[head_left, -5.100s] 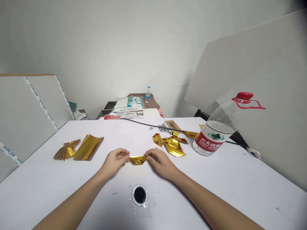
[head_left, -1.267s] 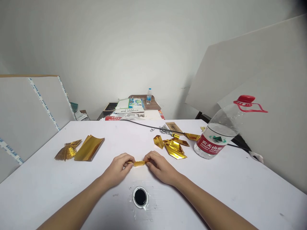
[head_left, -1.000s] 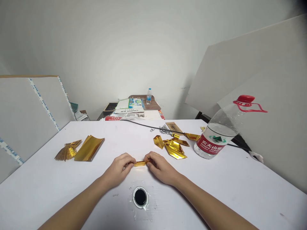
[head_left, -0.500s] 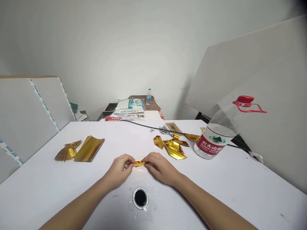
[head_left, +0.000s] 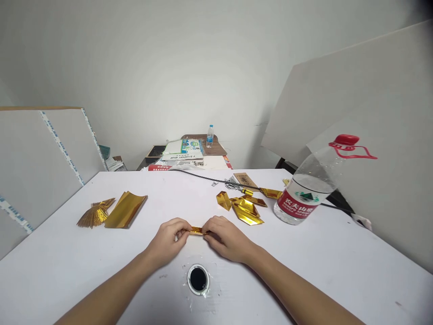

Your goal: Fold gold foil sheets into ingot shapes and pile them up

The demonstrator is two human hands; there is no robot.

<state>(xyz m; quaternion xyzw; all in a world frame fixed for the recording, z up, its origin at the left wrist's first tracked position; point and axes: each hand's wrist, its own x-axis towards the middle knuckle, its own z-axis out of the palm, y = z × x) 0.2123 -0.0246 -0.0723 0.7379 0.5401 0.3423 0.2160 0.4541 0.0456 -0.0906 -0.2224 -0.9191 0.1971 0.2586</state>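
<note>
A small folded piece of gold foil paper (head_left: 196,230) lies low over the white table (head_left: 67,271), pinched at both ends. My left hand (head_left: 169,239) grips its left end with curled fingers. My right hand (head_left: 223,237) grips its right end, fingers closed over it. Most of the paper is hidden between the fingertips; only a narrow gold strip shows.
A stack of gold sheets (head_left: 125,210) and a gold fan-shaped bundle (head_left: 93,216) lie at the left. Several folded gold pieces (head_left: 245,205) sit right of centre. A large water bottle (head_left: 309,189) with a red cap stands at the right. A round black hole (head_left: 198,278) is near me. A black cable (head_left: 203,176) crosses the back.
The gold piece has been folded narrower, from a wider boat-like shape to a thin strip. My hands have drawn closer together, and the right fingers now cover more of it.
</note>
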